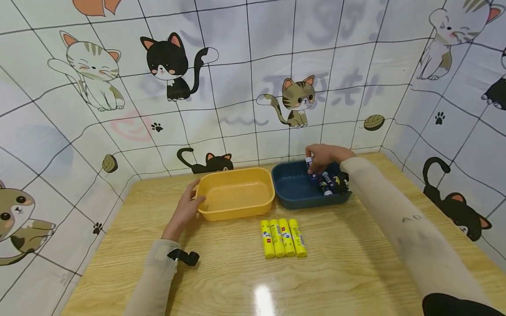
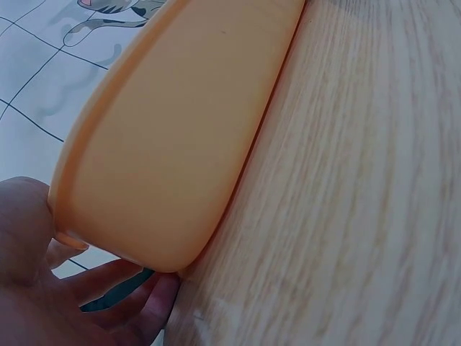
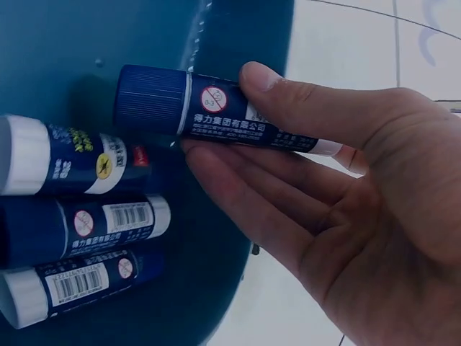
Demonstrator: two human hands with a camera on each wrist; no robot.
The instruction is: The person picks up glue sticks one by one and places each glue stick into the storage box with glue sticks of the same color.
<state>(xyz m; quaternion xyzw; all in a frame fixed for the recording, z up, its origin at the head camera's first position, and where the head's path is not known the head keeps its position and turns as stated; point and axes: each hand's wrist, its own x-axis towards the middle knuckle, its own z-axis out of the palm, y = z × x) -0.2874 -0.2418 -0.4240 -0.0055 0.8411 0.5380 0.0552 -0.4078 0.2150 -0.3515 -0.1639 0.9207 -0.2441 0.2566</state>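
Between thumb and fingers, my right hand (image 1: pixel 326 156) pinches a dark blue glue stick (image 3: pixel 155 101) with a white end, tilted over the left part of the blue bin (image 1: pixel 310 203). Beside it in that bin, 3 more blue glue sticks (image 3: pixel 83 227) lie side by side in the right wrist view. My left hand (image 1: pixel 189 205) grips the left end of the yellow bin (image 1: pixel 237 213), thumb over the rim and fingers along the outside. The yellow bin's inside shows no contents. Several yellow glue sticks (image 1: pixel 278 239) lie in a row in front of the bins.
The two bins stand side by side at the back of the wooden table (image 1: pixel 221 272). Behind them rises a wall with cat drawings (image 1: pixel 296 103), which also closes in both sides.
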